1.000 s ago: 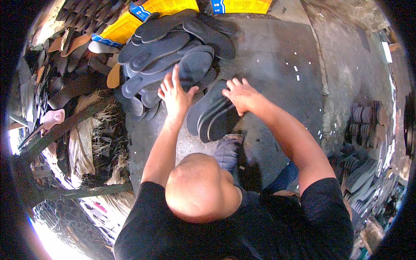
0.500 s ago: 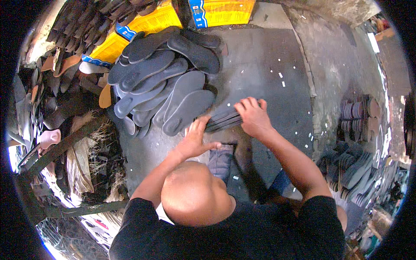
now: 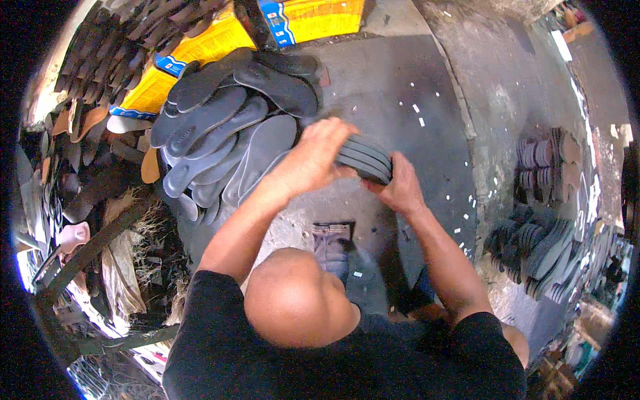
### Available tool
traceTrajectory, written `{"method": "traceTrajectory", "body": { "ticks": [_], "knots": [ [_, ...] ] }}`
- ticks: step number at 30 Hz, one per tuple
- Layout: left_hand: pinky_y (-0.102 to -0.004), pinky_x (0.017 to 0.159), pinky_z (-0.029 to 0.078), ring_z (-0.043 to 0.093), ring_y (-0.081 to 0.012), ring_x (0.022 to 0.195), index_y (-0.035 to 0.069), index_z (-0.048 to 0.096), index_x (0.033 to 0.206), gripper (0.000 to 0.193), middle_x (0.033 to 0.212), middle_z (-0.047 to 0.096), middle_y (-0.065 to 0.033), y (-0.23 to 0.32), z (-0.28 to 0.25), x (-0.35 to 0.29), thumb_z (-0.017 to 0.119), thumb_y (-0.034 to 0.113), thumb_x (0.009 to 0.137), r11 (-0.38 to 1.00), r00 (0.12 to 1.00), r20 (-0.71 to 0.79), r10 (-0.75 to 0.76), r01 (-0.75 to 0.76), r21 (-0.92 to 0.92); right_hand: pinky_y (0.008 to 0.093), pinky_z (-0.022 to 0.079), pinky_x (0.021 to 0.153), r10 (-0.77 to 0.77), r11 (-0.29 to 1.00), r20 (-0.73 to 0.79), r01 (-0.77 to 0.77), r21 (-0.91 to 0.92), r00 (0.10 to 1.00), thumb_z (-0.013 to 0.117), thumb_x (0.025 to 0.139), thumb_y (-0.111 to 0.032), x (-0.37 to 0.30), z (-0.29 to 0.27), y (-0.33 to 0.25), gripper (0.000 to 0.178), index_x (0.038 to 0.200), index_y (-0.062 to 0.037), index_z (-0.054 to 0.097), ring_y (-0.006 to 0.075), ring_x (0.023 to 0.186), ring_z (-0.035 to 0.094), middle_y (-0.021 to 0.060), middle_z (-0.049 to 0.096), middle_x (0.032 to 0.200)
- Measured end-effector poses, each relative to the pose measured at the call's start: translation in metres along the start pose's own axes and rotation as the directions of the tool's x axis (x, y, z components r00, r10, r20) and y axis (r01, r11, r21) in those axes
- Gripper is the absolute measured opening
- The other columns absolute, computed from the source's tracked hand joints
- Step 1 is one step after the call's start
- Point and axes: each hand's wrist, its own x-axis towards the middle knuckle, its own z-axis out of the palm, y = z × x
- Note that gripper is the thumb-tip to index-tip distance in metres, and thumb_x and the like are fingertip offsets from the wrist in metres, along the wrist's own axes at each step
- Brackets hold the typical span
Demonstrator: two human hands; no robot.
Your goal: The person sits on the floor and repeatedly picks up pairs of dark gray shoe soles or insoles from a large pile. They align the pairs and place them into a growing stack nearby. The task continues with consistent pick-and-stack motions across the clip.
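Observation:
A short stack of several dark grey shoe soles point(image 3: 365, 157) is held up between my two hands. My left hand point(image 3: 319, 157) is closed round its left end, with the thumb beneath. At the right end my right hand point(image 3: 402, 185) grips the stack, fingers on the edge. The rounded edges of the soles lie flush together; their left ends are covered by my left hand. Just left of my hands lies a loose pile of grey soles point(image 3: 213, 130), overlapping one another; my left forearm hides part of it.
Yellow and blue boxes point(image 3: 320, 20) stand at the far side. More dark soles point(image 3: 100, 60) are heaped at the far left. Stacked soles point(image 3: 533, 250) lie on the right. Small white scraps dot the dark floor sheet point(image 3: 427, 153). A dark frame point(image 3: 100, 240) stands at the left.
My left hand has moved up and right and closed on the stack. The stack has been raised and tilted, its right end lower. My right hand has shifted slightly down.

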Motion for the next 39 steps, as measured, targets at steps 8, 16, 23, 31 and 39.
{"method": "traceTrajectory", "body": {
  "ticks": [8,16,23,31,39],
  "knots": [
    [-0.0518,0.105,0.044,0.052,-0.0451,0.122,0.002,0.054,0.127,0.067,0.122,0.056,-0.0216,-0.007,0.033,0.015,0.089,0.02,0.073,0.994,0.984,0.145,0.102,-0.095,-0.051,0.0485,0.048,0.096,-0.229,0.97,-0.204,0.206,-0.13,0.952,0.094,0.068,-0.035,-0.008,0.012,0.048,0.077,0.126,-0.0022,0.055,0.0385,0.111,0.059,0.0174,0.061,0.119],
    [-0.0467,0.115,0.039,0.048,-0.0416,0.135,0.005,0.053,0.138,0.076,0.137,0.055,-0.0215,-0.027,0.007,0.009,0.089,0.017,0.072,0.999,0.999,0.034,-0.016,0.015,0.029,0.0487,0.048,0.094,-0.194,0.973,-0.303,0.144,-0.181,0.933,0.093,0.07,-0.041,-0.002,0.01,0.019,0.079,0.127,-0.0014,0.056,0.0378,0.11,0.059,0.0172,0.062,0.118],
    [-0.0504,0.111,0.043,0.051,-0.0386,0.134,0.004,0.048,0.145,0.08,0.142,0.054,-0.0224,-0.077,-0.005,-0.113,0.088,0.02,0.078,0.707,0.632,-0.427,-0.647,0.707,-0.023,0.0517,0.053,0.094,0.127,0.956,-0.16,-0.164,-0.244,0.979,0.093,0.067,-0.05,0.029,0.007,0.051,0.091,0.128,0.0056,0.055,0.043,0.109,0.067,0.0243,0.065,0.124],
    [-0.0577,0.112,0.038,0.041,-0.0434,0.138,0.01,0.031,0.157,0.121,0.148,0.042,-0.0205,-0.039,0.042,-0.138,0.098,0.033,0.059,0.411,0.462,-0.281,-0.841,0.884,0.223,0.0489,0.047,0.107,0.61,0.783,0.052,-0.612,0.115,0.791,0.09,0.071,-0.058,0.105,-0.069,0.147,0.121,0.153,0.0114,0.036,0.0416,0.123,0.062,0.0297,0.057,0.142],
    [-0.0482,0.095,0.054,0.069,-0.0444,0.108,0.003,0.039,0.133,0.084,0.113,0.068,-0.0287,-0.017,0.042,-0.132,0.093,0.026,0.072,0.542,0.54,-0.042,-0.84,0.836,-0.086,0.0381,0.051,0.095,0.19,0.865,0.471,-0.374,0.335,0.862,0.091,0.079,-0.038,0.049,0.011,0.002,0.057,0.114,-0.0002,0.066,0.0203,0.11,0.065,0.0098,0.071,0.111]
  ]
}}
